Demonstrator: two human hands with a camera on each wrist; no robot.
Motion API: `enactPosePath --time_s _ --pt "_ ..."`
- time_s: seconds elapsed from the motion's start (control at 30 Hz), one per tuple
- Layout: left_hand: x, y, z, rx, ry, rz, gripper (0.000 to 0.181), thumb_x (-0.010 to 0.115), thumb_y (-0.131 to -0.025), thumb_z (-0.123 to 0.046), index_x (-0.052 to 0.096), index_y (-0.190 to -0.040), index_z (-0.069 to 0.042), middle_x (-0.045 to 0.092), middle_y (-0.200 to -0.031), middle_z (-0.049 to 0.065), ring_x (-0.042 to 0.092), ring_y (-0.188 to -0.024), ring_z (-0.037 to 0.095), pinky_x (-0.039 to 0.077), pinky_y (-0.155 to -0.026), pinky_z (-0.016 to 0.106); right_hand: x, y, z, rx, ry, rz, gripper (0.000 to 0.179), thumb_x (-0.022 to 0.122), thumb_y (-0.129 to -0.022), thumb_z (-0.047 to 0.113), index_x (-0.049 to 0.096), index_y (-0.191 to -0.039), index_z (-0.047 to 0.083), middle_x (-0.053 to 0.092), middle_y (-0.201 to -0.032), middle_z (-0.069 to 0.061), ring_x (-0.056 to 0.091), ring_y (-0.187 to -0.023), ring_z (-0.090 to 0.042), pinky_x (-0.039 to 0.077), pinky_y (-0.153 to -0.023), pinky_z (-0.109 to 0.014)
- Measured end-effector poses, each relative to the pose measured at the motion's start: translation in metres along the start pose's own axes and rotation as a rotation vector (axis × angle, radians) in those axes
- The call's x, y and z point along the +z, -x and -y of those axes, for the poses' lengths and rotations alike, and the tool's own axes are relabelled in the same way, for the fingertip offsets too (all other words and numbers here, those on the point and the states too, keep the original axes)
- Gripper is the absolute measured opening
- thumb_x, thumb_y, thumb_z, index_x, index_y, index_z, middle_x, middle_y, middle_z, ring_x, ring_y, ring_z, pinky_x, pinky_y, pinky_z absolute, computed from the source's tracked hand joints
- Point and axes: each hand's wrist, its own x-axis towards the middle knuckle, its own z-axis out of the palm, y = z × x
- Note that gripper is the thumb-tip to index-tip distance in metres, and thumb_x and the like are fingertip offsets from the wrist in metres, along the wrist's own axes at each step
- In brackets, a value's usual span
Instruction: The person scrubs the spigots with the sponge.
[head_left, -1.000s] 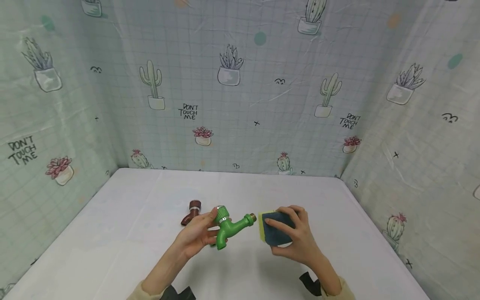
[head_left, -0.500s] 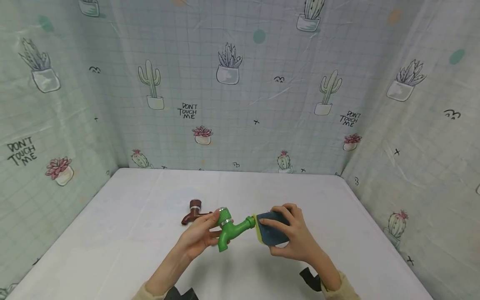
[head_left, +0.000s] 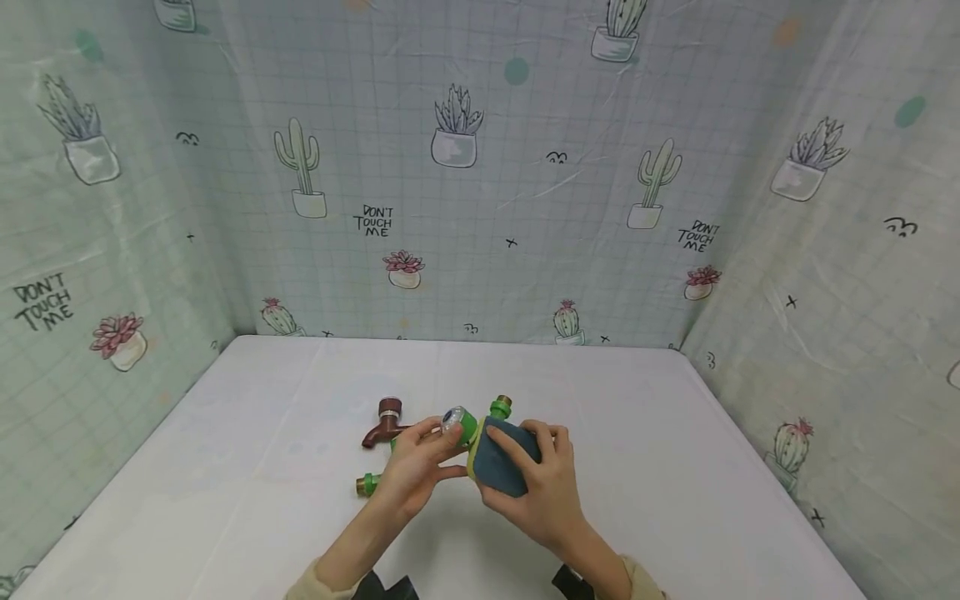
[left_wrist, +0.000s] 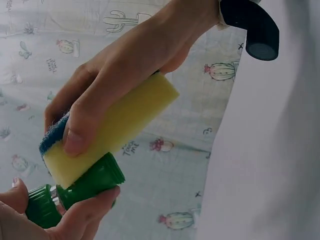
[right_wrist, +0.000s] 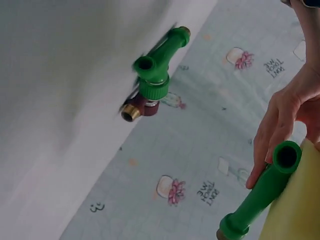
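My left hand [head_left: 416, 471] grips a green plastic tap [head_left: 500, 407] by its ribbed knob end, above the table. In my right hand [head_left: 546, 496] is a sponge [head_left: 506, 458] with a blue scouring side and yellow foam. The yellow foam [left_wrist: 127, 117] lies against the tap's body in the left wrist view, with the thumb across it. From the right wrist, the tap's open spout [right_wrist: 287, 157] shows beside the foam, left fingers behind it. The sponge hides much of the tap from the head view.
A second green tap [right_wrist: 160, 62] lies on the white table [head_left: 285, 417], partly behind my left hand in the head view. Just beyond it is a brown tap [head_left: 387, 425] with a brass end. Cactus-print cloth [head_left: 465, 208] surrounds the table's back and sides.
The sponge has moved left from the tap's threaded end onto its body. The left hand has turned the tap, so its threaded end now points away. The second green tap has come into view.
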Motion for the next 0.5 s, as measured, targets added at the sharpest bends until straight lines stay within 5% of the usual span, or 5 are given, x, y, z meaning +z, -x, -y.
enactPosePath --time_s 0.17,0.3,0.5 --pt "0.000 0.000 -0.005 0.029 0.052 -0.070 0.049 0.056 -0.088 -0.022 0.043 -0.121 0.011 0.052 -0.106 0.010 0.062 -0.094 0.023 0.053 -0.075 0.043 -0.002 0.004 0.003 -0.094 0.011 -0.020 0.055 0.068 -0.067 0.048 0.056 -0.118 0.030 0.049 -0.105 -0.006 0.036 -0.092 -0.019 0.039 -0.065 -0.035" --pt "-0.005 -0.001 -0.005 -0.020 0.097 -0.013 0.057 0.051 -0.090 -0.030 0.035 -0.129 0.009 0.052 -0.108 0.009 0.059 -0.102 0.027 0.052 -0.079 0.043 -0.010 0.009 -0.005 -0.147 0.023 -0.008 0.056 0.070 -0.064 0.048 0.057 -0.115 0.031 0.050 -0.104 -0.006 0.036 -0.093 -0.019 0.041 -0.064 -0.036" --pt "-0.011 -0.003 -0.003 -0.058 0.126 0.069 0.052 0.045 -0.092 -0.033 0.036 -0.128 0.004 0.053 -0.102 0.005 0.058 -0.101 0.023 0.052 -0.081 0.040 -0.021 0.008 -0.016 -0.087 -0.064 -0.027 0.050 0.067 -0.069 0.046 0.058 -0.114 0.027 0.050 -0.106 -0.006 0.035 -0.094 -0.018 0.044 -0.065 -0.037"
